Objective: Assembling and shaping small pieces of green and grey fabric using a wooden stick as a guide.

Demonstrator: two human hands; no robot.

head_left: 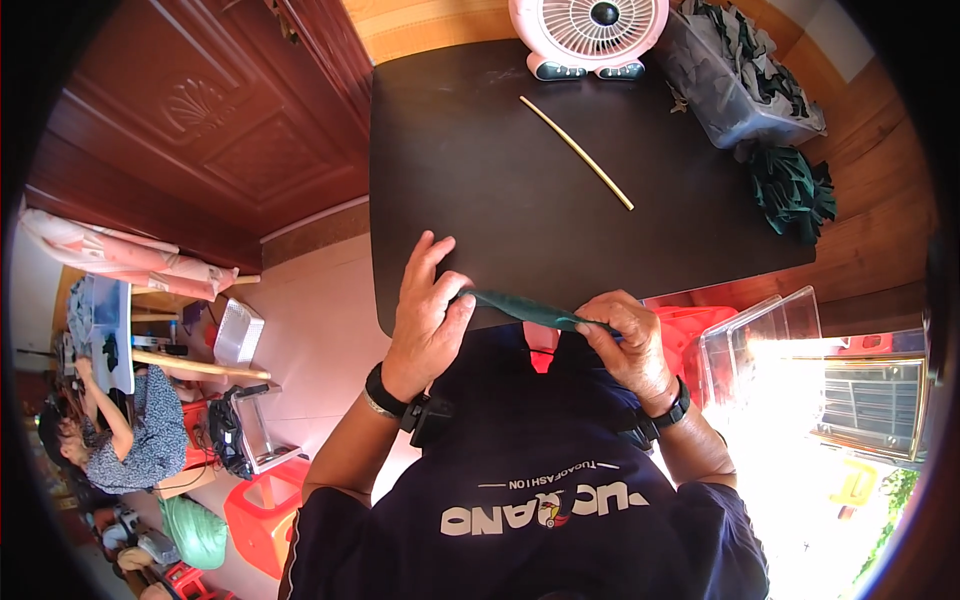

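A narrow dark green fabric strip (530,310) stretches between my two hands, just in front of the table's near edge. My left hand (432,305) pinches one end between thumb and forefinger, its other fingers raised. At the opposite end, my right hand (625,335) grips the strip with thumb and curled fingers. Beyond them a thin pale stick (578,153) lies slantwise on the dark tabletop (450,150), touched by neither hand.
At the table's far side stands a pink fan (590,35). A clear plastic bin (705,90) of dark green and grey scraps is at the far right, with a dark green bundle (790,190) beside it. Another person (130,430) sits at a table on the left.
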